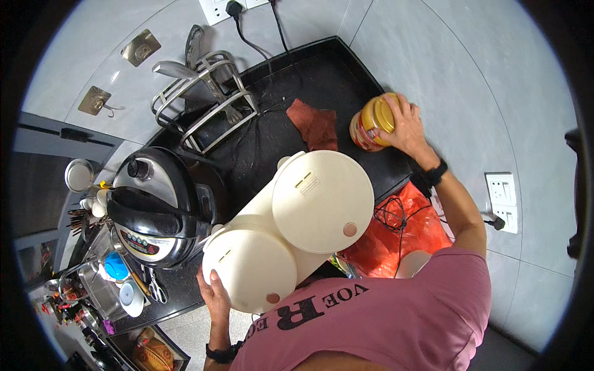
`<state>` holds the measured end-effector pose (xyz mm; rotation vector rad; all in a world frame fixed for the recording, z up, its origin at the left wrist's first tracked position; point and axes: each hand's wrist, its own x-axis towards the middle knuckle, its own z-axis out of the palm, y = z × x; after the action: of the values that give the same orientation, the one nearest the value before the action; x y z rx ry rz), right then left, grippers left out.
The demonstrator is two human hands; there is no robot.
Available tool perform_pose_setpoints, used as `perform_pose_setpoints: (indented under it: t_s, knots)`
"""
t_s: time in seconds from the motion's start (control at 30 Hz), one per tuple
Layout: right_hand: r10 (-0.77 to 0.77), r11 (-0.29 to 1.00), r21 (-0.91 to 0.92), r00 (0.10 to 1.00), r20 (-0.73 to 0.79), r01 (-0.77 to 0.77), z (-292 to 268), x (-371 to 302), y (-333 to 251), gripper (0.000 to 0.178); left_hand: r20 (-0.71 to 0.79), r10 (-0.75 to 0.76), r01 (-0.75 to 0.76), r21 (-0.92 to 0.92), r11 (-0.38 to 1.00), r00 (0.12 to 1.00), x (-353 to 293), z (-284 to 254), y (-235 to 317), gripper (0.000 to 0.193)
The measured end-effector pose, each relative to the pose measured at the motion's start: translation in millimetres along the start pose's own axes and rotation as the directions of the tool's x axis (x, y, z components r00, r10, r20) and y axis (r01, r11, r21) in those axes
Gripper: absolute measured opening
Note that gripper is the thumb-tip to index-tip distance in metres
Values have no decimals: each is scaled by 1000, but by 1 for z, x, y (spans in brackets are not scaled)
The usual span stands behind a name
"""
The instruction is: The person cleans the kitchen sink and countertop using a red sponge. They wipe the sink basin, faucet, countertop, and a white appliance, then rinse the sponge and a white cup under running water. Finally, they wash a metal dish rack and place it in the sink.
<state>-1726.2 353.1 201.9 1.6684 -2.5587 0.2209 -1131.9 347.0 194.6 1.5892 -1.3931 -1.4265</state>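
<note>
At the upper right of the frame, the right hand (405, 127) curls its fingers and thumb around a jar (369, 128) with a yellow lid, tilted over the black counter (337, 68). At the lower centre, the left hand (216, 302) touches the rim of a cream container (288, 226) with two round lids; whether it grips, I cannot tell. A reddish-brown cloth (315, 125) lies left of the jar, and a cooker (151, 210) stands at centre left.

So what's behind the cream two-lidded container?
A reddish-brown cloth lies on the black countertop beyond the cream container. Whatever the container's body covers there cannot be seen.
</note>
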Motion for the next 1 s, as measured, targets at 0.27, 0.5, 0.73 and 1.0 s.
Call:
perform_pose_setpoints:
  t_s: [0.27, 0.5, 0.73, 1.0]
  knots:
    - [11, 1000, 20, 999, 45, -12, -46, -32, -40, 87, 31, 23, -22, -26, 999, 999, 1, -3, -3, 58]
    - [-306, -82, 870, 843, 443, -487, 47, 63, -104, 61, 18, 24, -25, 39, 999, 1000, 0, -2, 1, 57]
    - [-554, 832, 141, 816, 164, 536, 199, 62, -95, 55, -6, 57, -56, 157, 986, 998, 0, -6, -4, 56]
    - [-54, 986, -162, 995, -83, 40, 222, 144, -72, 51, -50, -64, 68, 83, 994, 997, -8, -11, -12, 52]
